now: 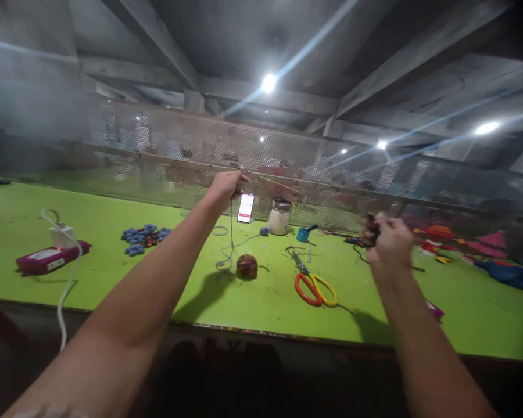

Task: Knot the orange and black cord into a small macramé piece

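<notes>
Raised over the table's middle, my left hand (pixel 227 188) is closed on a strand of yarn (pixel 232 226). The strand hangs down toward a multicoloured ball of yarn (pixel 247 266) on the table. Another stretch of thread runs from the left fingers toward the right, fading before it reaches the other hand. My right hand (pixel 392 235), held up at the right, is closed around a small dark bundle (pixel 372 229), too blurred to name. Scissors (pixel 307 276) with one red and one yellow handle lie on the table between my arms, blades pointing away.
Blue pieces (pixel 142 238) lie in a pile left of my forearm. A purple power strip (pixel 52 258) with a white cable sits far left. Behind stand a lit phone (pixel 245 208), a jar (pixel 279 217) and a blue pot (pixel 303 234). Perforated panel (pixel 178 151) lines the back.
</notes>
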`<state>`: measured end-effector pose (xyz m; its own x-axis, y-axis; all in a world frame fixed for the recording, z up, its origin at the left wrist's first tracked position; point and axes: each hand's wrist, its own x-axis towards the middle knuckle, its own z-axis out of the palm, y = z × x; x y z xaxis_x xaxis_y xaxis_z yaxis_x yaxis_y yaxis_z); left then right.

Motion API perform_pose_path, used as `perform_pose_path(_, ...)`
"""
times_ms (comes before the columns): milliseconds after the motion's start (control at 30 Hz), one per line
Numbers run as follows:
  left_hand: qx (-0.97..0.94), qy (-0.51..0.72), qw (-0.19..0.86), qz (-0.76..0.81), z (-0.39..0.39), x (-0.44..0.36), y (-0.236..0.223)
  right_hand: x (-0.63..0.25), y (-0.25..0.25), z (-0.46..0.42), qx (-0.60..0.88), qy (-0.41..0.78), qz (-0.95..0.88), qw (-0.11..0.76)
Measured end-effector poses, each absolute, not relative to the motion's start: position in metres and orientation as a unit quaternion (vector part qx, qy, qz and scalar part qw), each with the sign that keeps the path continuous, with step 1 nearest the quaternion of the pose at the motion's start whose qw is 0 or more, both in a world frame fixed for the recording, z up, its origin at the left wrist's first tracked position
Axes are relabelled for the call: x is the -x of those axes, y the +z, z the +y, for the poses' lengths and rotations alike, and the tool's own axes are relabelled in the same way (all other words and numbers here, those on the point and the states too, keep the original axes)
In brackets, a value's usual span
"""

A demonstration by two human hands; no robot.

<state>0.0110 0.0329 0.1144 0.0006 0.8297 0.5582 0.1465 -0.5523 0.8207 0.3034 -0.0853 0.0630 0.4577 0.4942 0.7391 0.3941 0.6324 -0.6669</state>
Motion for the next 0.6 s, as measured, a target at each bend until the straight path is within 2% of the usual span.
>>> perform_pose_path(167, -0.643, 0.580, 0.272, 0.419, 0.074, -0.019, 0.105, -0.184, -0.033, -0.057, 0.490, 0.218, -0.577, 0.617)
perform_pose_path(267, -0.664, 0.556, 0.231, 0.443, 0.086, -0.017, 0.097, -0.143, -0.063, -0.026, 0.512, 0.266, -0.602, 0.552)
perform_pose_path(367, -0.675, 0.558, 0.153, 0.458, 0.087, 0.001, 0.113, -0.140, -0.054, 0.019, 0.524, 0.256, -0.616, 0.530)
perform_pose_path(467, -0.673, 0.584, 0.028, 0.453, 0.077, 0.032, 0.154, -0.153, -0.020, 0.059, 0.523, 0.227, -0.631, 0.526)
perform_pose_path(600, -0.650, 0.626, -0.086, 0.422, 0.053, 0.067, 0.213, -0.182, 0.040, 0.077, 0.504, 0.150, -0.618, 0.584)
